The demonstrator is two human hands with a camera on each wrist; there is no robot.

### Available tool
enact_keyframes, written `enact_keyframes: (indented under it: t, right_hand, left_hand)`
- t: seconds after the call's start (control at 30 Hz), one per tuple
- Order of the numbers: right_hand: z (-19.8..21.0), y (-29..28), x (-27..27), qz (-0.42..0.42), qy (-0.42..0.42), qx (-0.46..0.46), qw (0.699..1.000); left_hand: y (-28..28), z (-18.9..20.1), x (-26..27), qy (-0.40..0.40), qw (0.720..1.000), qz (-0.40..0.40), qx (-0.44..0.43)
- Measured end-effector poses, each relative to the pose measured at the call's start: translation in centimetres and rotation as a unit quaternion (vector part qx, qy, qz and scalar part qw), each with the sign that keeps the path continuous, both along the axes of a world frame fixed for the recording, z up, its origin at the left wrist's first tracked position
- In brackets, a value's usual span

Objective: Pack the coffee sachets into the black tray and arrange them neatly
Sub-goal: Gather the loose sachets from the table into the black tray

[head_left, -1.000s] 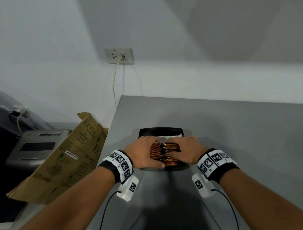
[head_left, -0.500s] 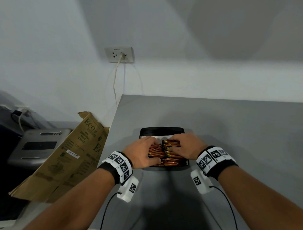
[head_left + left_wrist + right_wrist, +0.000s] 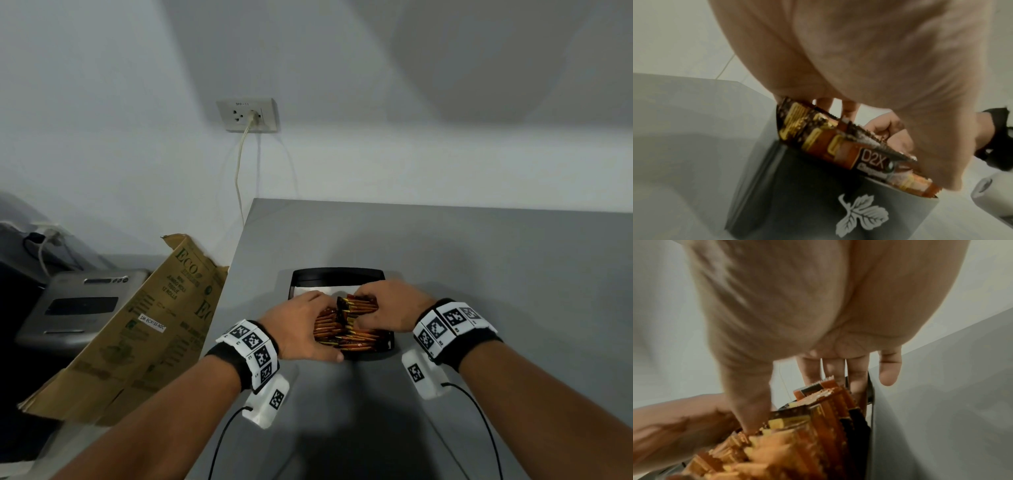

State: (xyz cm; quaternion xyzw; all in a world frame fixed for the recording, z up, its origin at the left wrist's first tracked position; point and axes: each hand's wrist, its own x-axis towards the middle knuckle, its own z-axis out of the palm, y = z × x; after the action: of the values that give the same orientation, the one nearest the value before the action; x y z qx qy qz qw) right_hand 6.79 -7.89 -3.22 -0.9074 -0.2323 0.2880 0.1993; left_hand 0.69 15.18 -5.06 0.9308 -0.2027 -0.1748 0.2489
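The black tray [image 3: 337, 275] stands on the grey table [image 3: 496, 270], its far end showing a white bottom. Orange and brown coffee sachets [image 3: 356, 337] stand on edge, packed in its near part. My left hand [image 3: 301, 325] covers the left group, with the thumb along the near rim and the fingers curled over the far side. My right hand [image 3: 387, 305] pinches a raised group between thumb and fingers. In the left wrist view the sachets [image 3: 838, 146] stick out above the tray wall [image 3: 818, 203] with its leaf logo. The right wrist view shows straight fingers [image 3: 812, 369] behind the sachets [image 3: 818, 426].
The table's left edge runs close to the tray. Beyond that edge lean a brown cardboard box [image 3: 137, 335] and a grey machine [image 3: 78, 305]. A wall socket [image 3: 248, 114] with a hanging cable is behind. Thin cables trail from both wristbands.
My right hand has shifted toward the tray's far end and tipped up a group of sachets. The left hand stays on the left group, and more sachet tops show between the hands.
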Motion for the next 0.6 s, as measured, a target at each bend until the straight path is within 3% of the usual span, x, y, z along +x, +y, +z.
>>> enact_keyframes:
  t: [0.07, 0.2, 0.6]
  right_hand:
    - [0.1, 0.0, -0.5, 0.015, 0.011, -0.003, 1.000]
    - [-0.4, 0.4, -1.6, 0.065, -0.051, -0.062, 0.995]
    - [-1.6, 1.7, -3.1, 0.034, -0.143, -0.094, 0.985]
  left_hand:
    - [0.0, 0.3, 0.2, 0.017, 1.000, -0.002, 0.015]
    - [0.2, 0.4, 0.9, 0.027, 0.999, 0.002, 0.029]
    - [-0.2, 0.1, 1.7, 0.001, 0.994, -0.012, 0.104]
